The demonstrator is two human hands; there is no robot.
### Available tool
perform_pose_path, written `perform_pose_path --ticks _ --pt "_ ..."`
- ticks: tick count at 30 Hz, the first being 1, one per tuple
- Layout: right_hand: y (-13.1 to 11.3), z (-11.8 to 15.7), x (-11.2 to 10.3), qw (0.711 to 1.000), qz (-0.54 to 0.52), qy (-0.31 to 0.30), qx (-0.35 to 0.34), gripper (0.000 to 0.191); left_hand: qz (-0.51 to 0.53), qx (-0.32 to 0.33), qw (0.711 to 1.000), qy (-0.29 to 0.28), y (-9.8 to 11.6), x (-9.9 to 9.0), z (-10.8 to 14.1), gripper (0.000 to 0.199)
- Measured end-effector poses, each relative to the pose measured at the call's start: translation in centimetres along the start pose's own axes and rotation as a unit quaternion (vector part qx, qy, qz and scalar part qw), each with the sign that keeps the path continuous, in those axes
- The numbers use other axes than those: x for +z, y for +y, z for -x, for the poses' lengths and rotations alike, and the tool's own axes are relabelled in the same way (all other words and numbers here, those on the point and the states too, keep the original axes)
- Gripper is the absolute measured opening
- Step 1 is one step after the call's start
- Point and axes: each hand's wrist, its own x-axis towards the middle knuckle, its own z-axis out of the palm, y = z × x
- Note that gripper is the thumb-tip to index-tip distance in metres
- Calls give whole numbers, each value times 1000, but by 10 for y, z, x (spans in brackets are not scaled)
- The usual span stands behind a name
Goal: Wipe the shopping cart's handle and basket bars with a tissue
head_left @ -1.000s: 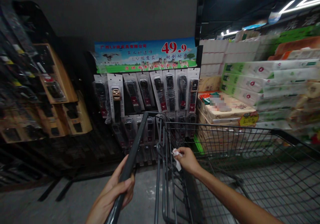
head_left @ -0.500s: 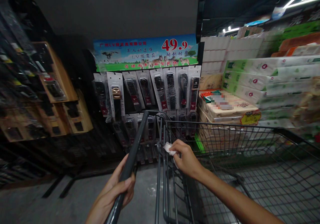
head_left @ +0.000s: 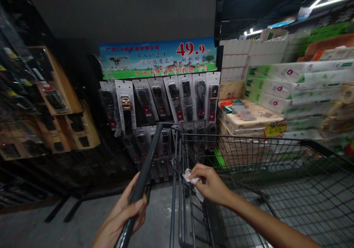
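Note:
My left hand (head_left: 128, 209) is wrapped around the dark grey handle bar (head_left: 146, 163) of a shopping cart. In my right hand (head_left: 208, 183) is a crumpled white tissue (head_left: 189, 175), pinched between thumb and fingers. That hand is at the near end of the cart's wire basket (head_left: 249, 141), just right of the upright grey rods (head_left: 179, 189) behind the handle. Part of the tissue hangs down below the fingers. Whether it touches the rods, I cannot tell.
Packaged belts (head_left: 174, 96) hang on a dark wall ahead, under a blue price sign (head_left: 160, 58). More belts in wooden display boxes (head_left: 83, 126) are at the left. On the right stand stacked tissue packs (head_left: 276, 89) and a yellow price tag (head_left: 276, 128). Grey floor (head_left: 91, 222) lies below.
My right hand has moved slightly down and right with the tissue, and more of the tissue shows below the fingers. My left hand keeps its grip. The view has shifted slightly.

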Motion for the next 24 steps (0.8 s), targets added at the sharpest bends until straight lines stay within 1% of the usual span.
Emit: perform_pose_path --ticks 3,5,8,11,15,19,22,24 --pt "4 -4 3 999 24 22 11 26 -3 5 1000 -6 0 -1 0 67" --pt "8 -6 6 998 48 31 1 26 -1 2 1000 -5 0 -1 -1 68" --pt "14 -6 8 997 68 19 -23 29 1 2 1000 -8 -1 -3 -2 73" --pt "15 -6 8 997 64 4 -33 29 -10 11 1000 -10 -2 -4 -3 75" --pt "15 -7 6 998 48 13 -36 28 -20 24 999 -14 -5 -7 -6 76" --pt "16 -11 5 999 28 31 -7 27 -22 26 999 -11 -5 -8 -6 75" --pt "17 -20 2 998 22 51 27 27 -21 11 1000 1 -3 -7 -3 69" --pt "20 -27 1 997 26 60 33 26 -21 7 1000 3 -2 -7 -2 70"
